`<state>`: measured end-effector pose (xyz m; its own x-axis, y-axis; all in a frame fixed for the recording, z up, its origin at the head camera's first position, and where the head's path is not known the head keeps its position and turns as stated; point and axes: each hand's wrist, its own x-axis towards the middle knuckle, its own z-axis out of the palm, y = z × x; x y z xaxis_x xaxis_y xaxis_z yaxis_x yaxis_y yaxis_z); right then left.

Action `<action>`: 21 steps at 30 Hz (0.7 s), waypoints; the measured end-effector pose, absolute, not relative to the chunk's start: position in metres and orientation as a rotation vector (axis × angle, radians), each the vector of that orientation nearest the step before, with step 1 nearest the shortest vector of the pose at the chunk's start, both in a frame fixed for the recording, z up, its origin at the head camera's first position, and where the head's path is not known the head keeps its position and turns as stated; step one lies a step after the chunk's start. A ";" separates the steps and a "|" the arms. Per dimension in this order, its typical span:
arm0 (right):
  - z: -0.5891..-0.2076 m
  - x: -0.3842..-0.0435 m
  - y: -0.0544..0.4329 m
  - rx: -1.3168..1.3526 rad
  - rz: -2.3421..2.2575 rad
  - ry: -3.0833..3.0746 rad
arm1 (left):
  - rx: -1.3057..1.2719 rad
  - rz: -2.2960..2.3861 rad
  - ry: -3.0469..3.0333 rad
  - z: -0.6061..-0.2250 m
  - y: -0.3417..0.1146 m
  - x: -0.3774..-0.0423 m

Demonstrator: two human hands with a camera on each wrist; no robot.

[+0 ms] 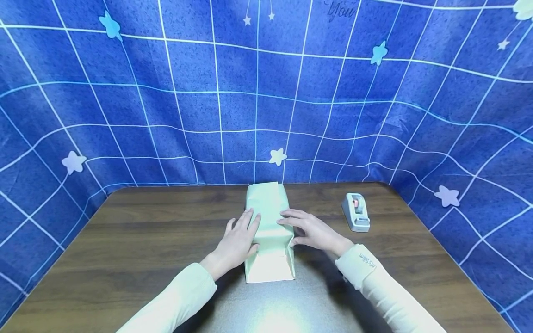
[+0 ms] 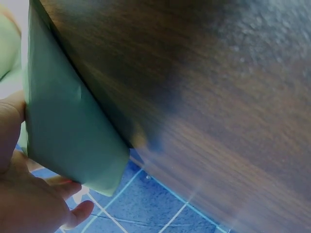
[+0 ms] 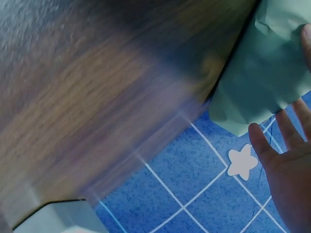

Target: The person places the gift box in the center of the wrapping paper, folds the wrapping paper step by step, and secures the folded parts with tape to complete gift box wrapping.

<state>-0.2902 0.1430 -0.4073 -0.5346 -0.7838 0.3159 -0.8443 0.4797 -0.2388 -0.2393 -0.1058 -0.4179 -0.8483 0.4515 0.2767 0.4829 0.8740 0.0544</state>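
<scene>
A long block covered in pale green paper (image 1: 266,199) lies on the table, pointing away from me. Its near end has folded-in sides and a flat paper flap (image 1: 269,269) spread toward me on the tabletop. My left hand (image 1: 236,238) rests against the left side, fingers extended over the top edge. On the other side, my right hand (image 1: 311,230) touches the top and right edge with spread, slightly bent fingers. Smooth green paper (image 2: 73,111) fills the side seen from the left wrist; the right wrist view shows a creased green side (image 3: 267,73).
A light blue tape dispenser (image 1: 356,213) with a small roll stands on the brown wooden table (image 1: 166,226), right of the right hand. Behind the table and along its sides hangs a blue cloth (image 1: 187,111) with white lines and stars.
</scene>
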 end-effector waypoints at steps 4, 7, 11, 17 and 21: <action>-0.409 -0.289 0.143 1.385 0.614 -2.609 | -0.711 -0.161 -2.774 -0.418 -0.106 -0.239; -0.410 -0.290 0.143 1.390 0.621 -2.599 | -0.712 -0.157 -2.774 -0.419 -0.106 -0.239; -0.410 -0.291 0.143 1.414 0.627 -2.572 | -0.707 -0.159 -2.789 -0.420 -0.106 -0.241; -0.407 -0.291 0.142 1.406 0.671 -2.595 | -0.690 -0.185 -2.816 -0.420 -0.105 -0.242; -0.407 -0.292 0.137 1.352 0.689 -2.607 | -0.687 -0.195 -2.821 -0.419 -0.105 -0.242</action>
